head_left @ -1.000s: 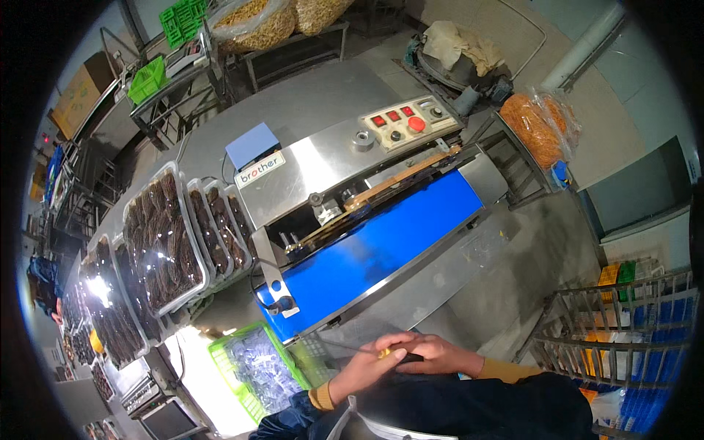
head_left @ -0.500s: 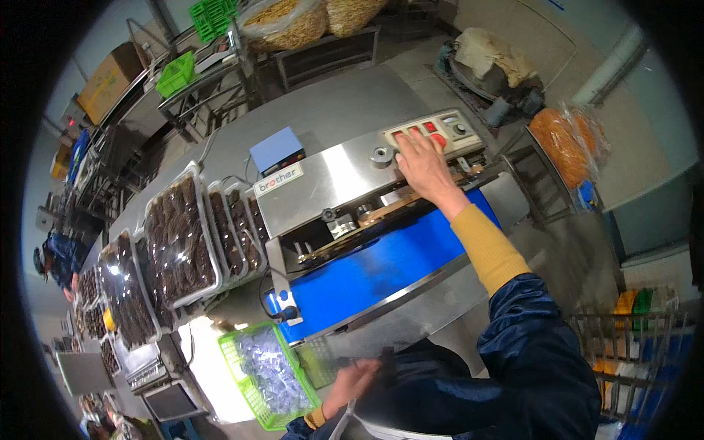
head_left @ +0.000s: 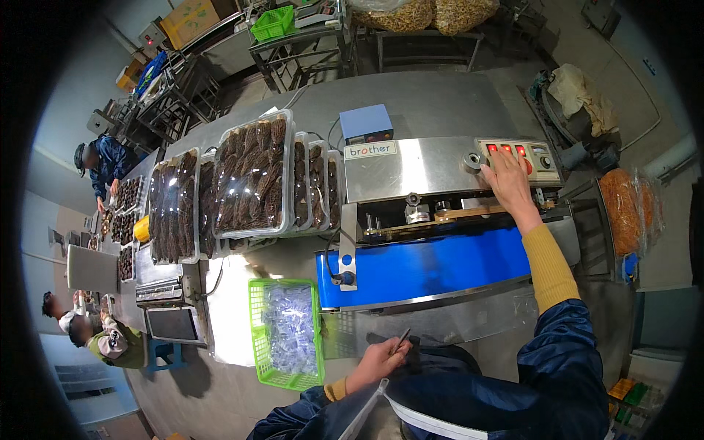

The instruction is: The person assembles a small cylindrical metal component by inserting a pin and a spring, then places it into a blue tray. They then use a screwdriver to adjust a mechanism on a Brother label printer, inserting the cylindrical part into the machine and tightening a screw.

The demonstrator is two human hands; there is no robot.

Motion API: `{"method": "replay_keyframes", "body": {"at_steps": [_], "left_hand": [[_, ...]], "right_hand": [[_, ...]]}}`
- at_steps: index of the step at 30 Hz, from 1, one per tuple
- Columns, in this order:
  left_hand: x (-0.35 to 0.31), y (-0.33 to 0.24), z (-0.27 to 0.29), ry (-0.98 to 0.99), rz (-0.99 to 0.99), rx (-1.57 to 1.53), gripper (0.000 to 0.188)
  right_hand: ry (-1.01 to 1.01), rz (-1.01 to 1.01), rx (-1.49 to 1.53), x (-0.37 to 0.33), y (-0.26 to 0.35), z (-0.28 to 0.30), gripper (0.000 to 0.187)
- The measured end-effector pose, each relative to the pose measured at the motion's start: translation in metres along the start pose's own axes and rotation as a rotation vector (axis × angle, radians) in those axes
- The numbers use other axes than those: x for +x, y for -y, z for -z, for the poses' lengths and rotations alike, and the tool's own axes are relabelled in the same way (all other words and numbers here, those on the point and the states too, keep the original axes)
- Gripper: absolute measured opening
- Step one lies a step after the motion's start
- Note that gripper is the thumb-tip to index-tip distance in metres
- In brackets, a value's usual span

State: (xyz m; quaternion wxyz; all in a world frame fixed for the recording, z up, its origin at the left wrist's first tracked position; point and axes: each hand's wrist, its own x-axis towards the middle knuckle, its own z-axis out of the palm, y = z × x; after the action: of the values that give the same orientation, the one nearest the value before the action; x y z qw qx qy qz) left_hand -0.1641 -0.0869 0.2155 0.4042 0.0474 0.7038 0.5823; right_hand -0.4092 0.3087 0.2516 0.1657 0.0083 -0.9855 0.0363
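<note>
My right hand (head_left: pixel 507 185) lies on the control panel (head_left: pixel 541 173) of a metal band sealer (head_left: pixel 433 170), its fingers stretched out at the red lit buttons. Along the machine's near side runs a blue conveyor belt (head_left: pixel 433 268), with nothing on it. Low in the view, close to my body, my left hand (head_left: pixel 376 364) is closed around a thin dark stick-like thing (head_left: pixel 402 339); its exact kind is too small to tell. To the left of that hand sits a green basket (head_left: pixel 254 323) filled with small clear packets (head_left: pixel 292 330).
Clear trays of dark morel-like mushrooms (head_left: pixel 253 176) stand left of the sealer. A blue box (head_left: pixel 366 122) is behind it. Other people (head_left: pixel 110 165) work at the far left. A bag of orange goods (head_left: pixel 622 209) stands at the right, beyond the sealer's end.
The view has turned, so the sealer and trays appear farther right and more level. My right hand stays at the panel. My left hand has risen a little, and the thin dark thing shows clearly.
</note>
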Motion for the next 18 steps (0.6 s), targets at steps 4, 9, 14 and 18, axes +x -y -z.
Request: {"method": "replay_keyframes", "body": {"at_steps": [4, 9, 14, 18], "left_hand": [[-0.002, 0.002, 0.004, -0.026, -0.059, 0.016, 0.020], [-0.003, 0.003, 0.010, 0.013, -0.106, 0.032, 0.018], [-0.012, -0.005, 0.024, 0.001, -0.098, 0.126, 0.023], [-0.019, 0.000, 0.039, -0.062, -0.192, 0.073, 0.015]], "right_hand": [[-0.057, 0.049, 0.016, -0.003, 0.002, 0.001, 0.052], [0.025, 0.026, -0.016, -0.001, 0.005, 0.017, 0.053], [-0.334, 0.112, 0.277, -0.046, 0.043, 0.041, 0.027], [-0.105, -0.032, 0.660, -0.150, 0.117, 0.048, 0.010]]}}
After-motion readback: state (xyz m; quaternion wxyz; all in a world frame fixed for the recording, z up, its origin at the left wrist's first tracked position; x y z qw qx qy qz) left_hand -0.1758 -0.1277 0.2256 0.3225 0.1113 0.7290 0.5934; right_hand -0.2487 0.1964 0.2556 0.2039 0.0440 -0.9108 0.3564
